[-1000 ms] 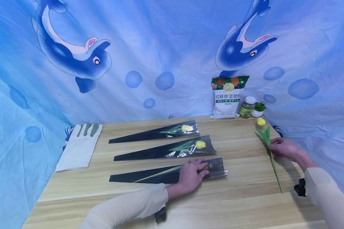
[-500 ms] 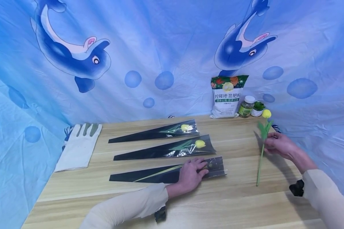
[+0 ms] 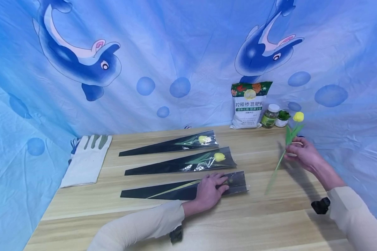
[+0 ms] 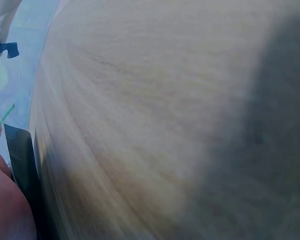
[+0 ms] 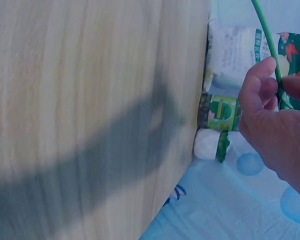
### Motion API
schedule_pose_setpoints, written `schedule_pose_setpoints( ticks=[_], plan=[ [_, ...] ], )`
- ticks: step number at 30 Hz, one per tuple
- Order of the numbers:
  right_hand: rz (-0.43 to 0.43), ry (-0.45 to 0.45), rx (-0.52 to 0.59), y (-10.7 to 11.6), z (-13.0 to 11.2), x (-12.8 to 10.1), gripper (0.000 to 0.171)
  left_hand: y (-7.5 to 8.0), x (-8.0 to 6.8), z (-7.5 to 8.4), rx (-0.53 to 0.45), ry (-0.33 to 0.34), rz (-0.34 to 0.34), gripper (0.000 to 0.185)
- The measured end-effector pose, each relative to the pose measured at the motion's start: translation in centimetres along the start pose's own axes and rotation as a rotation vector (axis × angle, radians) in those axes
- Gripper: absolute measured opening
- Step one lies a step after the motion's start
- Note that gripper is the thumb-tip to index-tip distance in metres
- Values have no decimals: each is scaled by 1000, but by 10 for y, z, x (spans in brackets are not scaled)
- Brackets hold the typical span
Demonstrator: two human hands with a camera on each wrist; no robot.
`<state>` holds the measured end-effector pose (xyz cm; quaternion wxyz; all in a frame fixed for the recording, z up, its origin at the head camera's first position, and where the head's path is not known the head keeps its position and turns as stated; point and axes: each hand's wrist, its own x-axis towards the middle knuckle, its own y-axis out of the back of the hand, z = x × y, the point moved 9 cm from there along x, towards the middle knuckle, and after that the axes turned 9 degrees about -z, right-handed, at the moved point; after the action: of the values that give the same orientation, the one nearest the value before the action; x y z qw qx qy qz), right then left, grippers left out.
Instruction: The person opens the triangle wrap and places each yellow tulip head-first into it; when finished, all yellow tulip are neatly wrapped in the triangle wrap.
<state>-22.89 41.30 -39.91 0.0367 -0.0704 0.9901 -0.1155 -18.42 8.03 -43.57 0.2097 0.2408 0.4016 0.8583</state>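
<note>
Lifted since a second ago: the loose tulip (image 3: 288, 143), once flat on the table (image 3: 257, 216), now raised and tilted, yellow head up near the right backdrop, stem tip slanting down toward the wood. Pinched at the stem just under the leaves by the right hand (image 3: 300, 154), thumb and fingers (image 5: 257, 87) closed on it, clear of the tabletop. Pressed flat by the left hand (image 3: 208, 190), fingers straight, palm down: the nearest black sleeve (image 3: 179, 190), lying where it did before, a green stem showing inside it. Beyond that, two more sleeves (image 3: 182, 163) side by side, each with a yellow tulip inside. Hands well apart, left at the middle front, right at the far right edge. At the back right corner, a fertilizer bag (image 3: 249, 105), a small jar (image 3: 271, 117) and a tiny potted plant (image 3: 282, 118) close together. On the left edge, a pale glove (image 3: 87, 161) lying flat. Behind all, a blue dolphin cloth (image 3: 176, 55).
</note>
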Motion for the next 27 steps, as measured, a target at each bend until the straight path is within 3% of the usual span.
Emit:
schedule_pose_setpoints(
  ticks=[16,27],
  plan=[
    [46,192,216,-17,-15,-4,28,1,0,1,-11,3,-5,37],
    [82,201,234,-29,-9,-10,36,2,0,3,-15,5,-1,37]
  ],
)
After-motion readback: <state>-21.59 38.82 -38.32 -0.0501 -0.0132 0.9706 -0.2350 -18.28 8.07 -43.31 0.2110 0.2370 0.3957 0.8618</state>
